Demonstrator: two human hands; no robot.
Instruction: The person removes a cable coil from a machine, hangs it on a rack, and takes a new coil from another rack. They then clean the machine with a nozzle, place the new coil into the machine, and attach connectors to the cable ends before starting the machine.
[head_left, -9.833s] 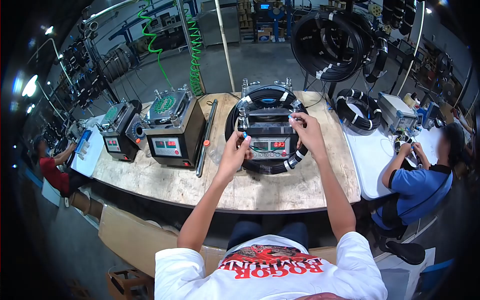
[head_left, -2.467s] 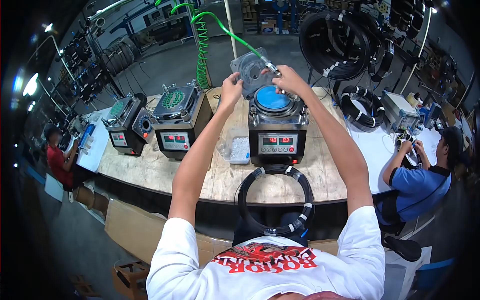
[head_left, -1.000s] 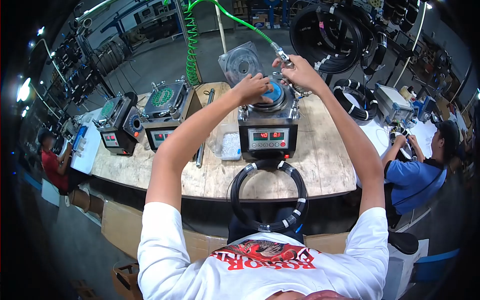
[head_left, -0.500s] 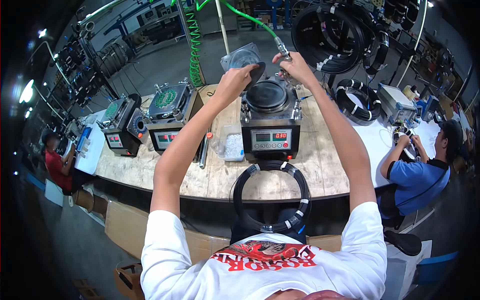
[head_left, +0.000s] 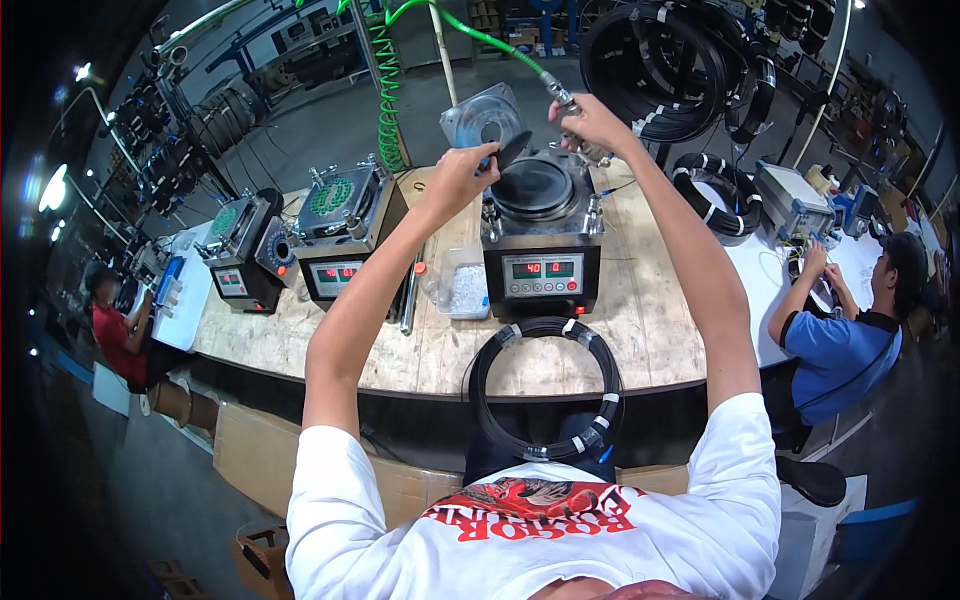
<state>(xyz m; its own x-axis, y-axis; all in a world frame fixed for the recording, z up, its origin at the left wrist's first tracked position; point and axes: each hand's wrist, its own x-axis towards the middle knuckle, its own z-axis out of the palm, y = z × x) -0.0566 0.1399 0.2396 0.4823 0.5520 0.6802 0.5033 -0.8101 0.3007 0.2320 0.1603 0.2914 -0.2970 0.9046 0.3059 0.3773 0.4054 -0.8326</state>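
My left hand (head_left: 463, 182) pinches the edge of a thin dark disc (head_left: 514, 149), tilted just above the back left of a polishing machine (head_left: 541, 245). Beyond that disc is a pale square plate (head_left: 470, 122) with a round opening, partly covered. My right hand (head_left: 597, 125) is wrapped round a metal air gun (head_left: 562, 95) on a green hose (head_left: 500, 46). Its lower end is partly hidden by my fingers, over the machine's back right. Between and below my hands lies the machine's round dark platen (head_left: 533, 188). The red display reads 40 and 0.
Two similar machines (head_left: 335, 230) (head_left: 240, 245) stand left on the wooden bench (head_left: 430, 355). A clear tub (head_left: 466, 290) sits beside mine. A coiled black cable (head_left: 480, 390) overhangs the front edge. Co-workers sit at left (head_left: 115, 330) and right (head_left: 840, 350).
My left hand has shifted slightly down and left with the disc, uncovering more of the plate's opening. The air gun has moved slightly left and up. The display changed from 0.30.
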